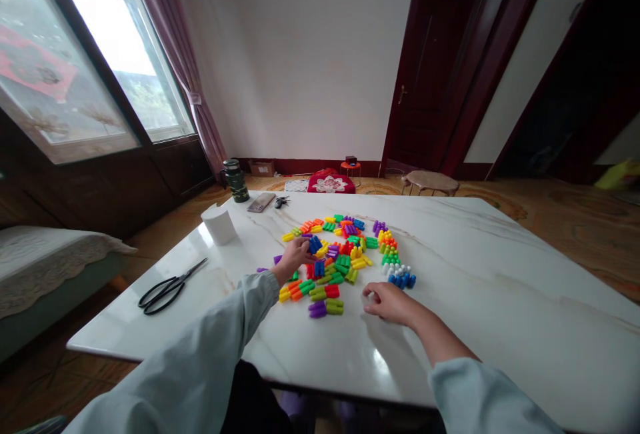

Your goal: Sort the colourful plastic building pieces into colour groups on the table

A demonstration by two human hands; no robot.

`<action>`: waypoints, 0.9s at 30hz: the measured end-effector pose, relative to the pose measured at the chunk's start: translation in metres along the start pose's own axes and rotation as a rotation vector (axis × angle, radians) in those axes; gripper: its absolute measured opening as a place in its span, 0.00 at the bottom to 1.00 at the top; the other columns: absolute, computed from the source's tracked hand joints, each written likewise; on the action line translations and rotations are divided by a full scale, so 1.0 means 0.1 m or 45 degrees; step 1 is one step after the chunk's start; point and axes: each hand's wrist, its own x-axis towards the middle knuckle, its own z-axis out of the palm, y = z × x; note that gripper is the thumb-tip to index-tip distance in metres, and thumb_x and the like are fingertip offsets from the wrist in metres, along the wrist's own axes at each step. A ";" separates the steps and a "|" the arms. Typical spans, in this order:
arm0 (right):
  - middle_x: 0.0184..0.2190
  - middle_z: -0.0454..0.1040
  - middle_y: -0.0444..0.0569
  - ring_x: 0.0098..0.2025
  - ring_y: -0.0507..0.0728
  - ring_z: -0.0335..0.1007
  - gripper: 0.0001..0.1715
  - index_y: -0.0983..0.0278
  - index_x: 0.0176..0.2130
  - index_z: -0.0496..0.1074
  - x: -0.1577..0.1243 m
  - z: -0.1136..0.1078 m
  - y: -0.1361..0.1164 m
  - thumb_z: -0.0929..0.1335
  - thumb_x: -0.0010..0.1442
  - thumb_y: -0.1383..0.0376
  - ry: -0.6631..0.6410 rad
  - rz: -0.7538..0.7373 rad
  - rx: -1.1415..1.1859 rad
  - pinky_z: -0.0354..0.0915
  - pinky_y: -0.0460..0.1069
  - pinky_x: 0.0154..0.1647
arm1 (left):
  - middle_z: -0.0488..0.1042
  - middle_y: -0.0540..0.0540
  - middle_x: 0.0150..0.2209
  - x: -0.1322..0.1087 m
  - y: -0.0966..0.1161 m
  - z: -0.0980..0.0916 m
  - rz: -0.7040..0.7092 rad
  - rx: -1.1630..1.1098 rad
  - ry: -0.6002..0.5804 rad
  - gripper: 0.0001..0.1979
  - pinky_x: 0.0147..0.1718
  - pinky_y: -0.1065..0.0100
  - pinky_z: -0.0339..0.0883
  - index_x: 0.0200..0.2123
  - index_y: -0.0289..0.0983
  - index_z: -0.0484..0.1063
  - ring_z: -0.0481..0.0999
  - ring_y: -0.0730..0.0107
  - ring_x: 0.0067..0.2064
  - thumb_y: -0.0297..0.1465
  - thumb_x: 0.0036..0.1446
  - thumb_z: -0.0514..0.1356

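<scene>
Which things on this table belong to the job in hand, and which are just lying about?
In the job, it seems:
- mixed colourful pieces, at the left hand
- single-colour rows of pieces, near the right hand

Lying about, untouched:
- scissors
- paper roll
- flask
- phone
- keys

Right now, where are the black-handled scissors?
In the head view, the scissors lie on the left of the white table, nearer the camera than the white roll, left of the left sleeve.

There is one each of bottle (236, 183), phone (261, 203), key bunch (281, 202), roll (219, 225) and scissors (173, 285), plus dozens of plastic pieces (343, 262).
</scene>
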 end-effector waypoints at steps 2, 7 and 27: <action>0.24 0.74 0.43 0.27 0.52 0.70 0.18 0.65 0.44 0.75 0.00 0.00 0.00 0.71 0.51 0.67 -0.002 -0.005 0.008 0.57 0.45 0.29 | 0.76 0.44 0.31 0.00 0.04 0.04 -0.003 -0.083 -0.061 0.20 0.33 0.70 0.75 0.58 0.30 0.62 0.80 0.72 0.31 0.29 0.66 0.47; 0.23 0.74 0.43 0.26 0.52 0.69 0.17 0.65 0.43 0.75 0.02 0.02 0.03 0.70 0.51 0.68 -0.004 -0.021 0.027 0.57 0.44 0.28 | 0.78 0.41 0.35 -0.07 0.08 -0.05 0.079 -0.012 -0.144 0.23 0.34 0.67 0.76 0.59 0.29 0.62 0.80 0.69 0.31 0.25 0.60 0.52; 0.26 0.76 0.45 0.29 0.54 0.71 0.20 0.66 0.45 0.76 0.01 0.03 0.00 0.71 0.50 0.66 0.024 -0.021 -0.010 0.59 0.46 0.30 | 0.72 0.36 0.47 -0.37 0.18 0.02 0.229 0.871 -0.254 0.29 0.44 0.55 0.69 0.58 0.39 0.65 0.74 0.49 0.48 0.27 0.50 0.61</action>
